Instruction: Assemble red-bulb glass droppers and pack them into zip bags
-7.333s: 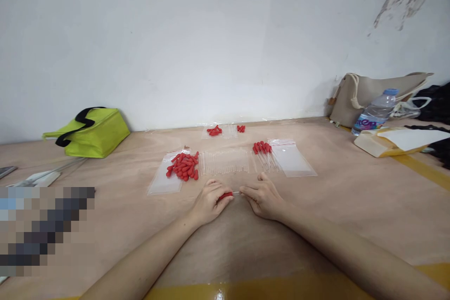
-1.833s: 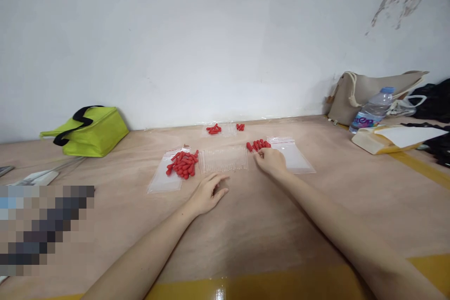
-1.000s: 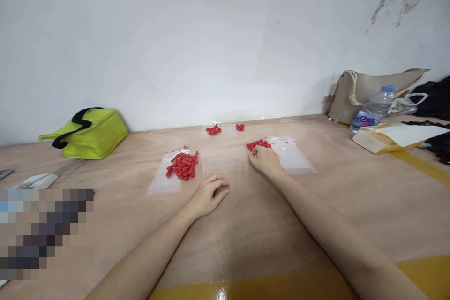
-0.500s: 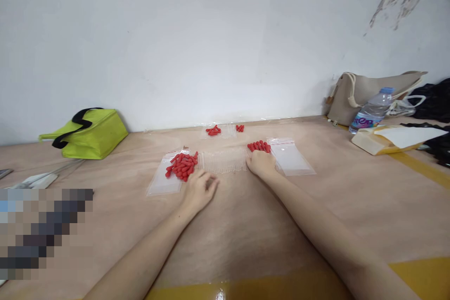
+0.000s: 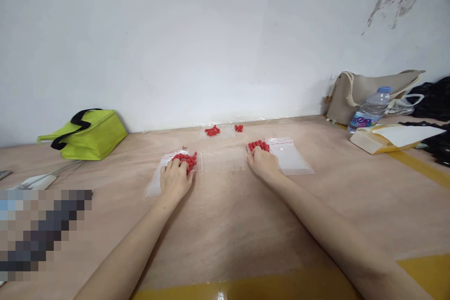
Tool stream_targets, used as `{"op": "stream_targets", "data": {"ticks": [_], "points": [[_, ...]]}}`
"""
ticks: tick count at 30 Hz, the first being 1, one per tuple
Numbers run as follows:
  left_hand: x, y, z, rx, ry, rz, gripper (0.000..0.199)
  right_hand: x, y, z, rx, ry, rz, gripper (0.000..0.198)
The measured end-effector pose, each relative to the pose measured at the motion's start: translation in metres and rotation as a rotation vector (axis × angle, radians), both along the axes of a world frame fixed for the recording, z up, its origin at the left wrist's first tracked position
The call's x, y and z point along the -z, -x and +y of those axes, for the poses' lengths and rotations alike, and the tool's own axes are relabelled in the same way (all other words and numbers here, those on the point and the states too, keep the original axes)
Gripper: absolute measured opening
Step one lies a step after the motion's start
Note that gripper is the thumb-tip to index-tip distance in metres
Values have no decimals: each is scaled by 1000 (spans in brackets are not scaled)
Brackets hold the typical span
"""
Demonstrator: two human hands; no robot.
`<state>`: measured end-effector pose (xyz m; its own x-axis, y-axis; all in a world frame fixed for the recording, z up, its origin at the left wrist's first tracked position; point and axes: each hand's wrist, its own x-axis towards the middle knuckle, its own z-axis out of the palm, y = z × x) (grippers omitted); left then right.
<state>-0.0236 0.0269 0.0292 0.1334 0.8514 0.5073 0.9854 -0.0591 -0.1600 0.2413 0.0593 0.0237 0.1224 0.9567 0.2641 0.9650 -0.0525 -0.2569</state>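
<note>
A pile of red rubber dropper bulbs lies on a clear zip bag left of centre. Over that pile rests my left hand, its thumb apart from the fingers, which touch the bulbs. Thin clear tubes lie side by side in a row between my hands. My right hand is closed at the right end of this row. What looks like a clear tube sticks up from its fingers, and the fingertips are partly hidden. Just beyond it, several red bulbs are lined up beside another clear zip bag.
Farther back lie a small group of red pieces on clear plastic and a smaller one. A lime-green bag stands left. On the right are a water bottle, a beige bag and an opened paper packet.
My left hand has moved left and forward, from the near edge of the bulb pile onto it. My right hand stays by the lined-up bulbs, barely shifted.
</note>
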Motion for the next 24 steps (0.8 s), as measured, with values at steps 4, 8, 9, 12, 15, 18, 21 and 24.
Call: {"op": "stream_targets", "data": {"ticks": [4, 8, 9, 12, 15, 18, 21, 24], "points": [[-5, -4, -1, 31, -45, 24, 23, 8, -5, -18, -142, -117, 22, 25], [-3, -28, -16, 241, -54, -134, 25, 26, -12, -34, -419, -228, 164, 22], [0, -35, -21, 322, -22, -194, 25, 30, -13, -37, -486, -248, 201, 22], [12, -55, -35, 506, 121, -372, 21, 37, -16, -43, -637, -290, 270, 24], [23, -63, -41, 577, 222, -496, 15, 40, -15, -46, -742, -304, 278, 29], [27, -61, -40, 623, 252, -538, 18, 40, -11, -48, -802, -288, 269, 29], [26, -59, -39, 672, 293, -553, 16, 39, -8, -51, -809, -264, 243, 26], [26, -59, -38, 690, 298, -590, 17, 37, -8, -54, -804, -262, 213, 21]]}}
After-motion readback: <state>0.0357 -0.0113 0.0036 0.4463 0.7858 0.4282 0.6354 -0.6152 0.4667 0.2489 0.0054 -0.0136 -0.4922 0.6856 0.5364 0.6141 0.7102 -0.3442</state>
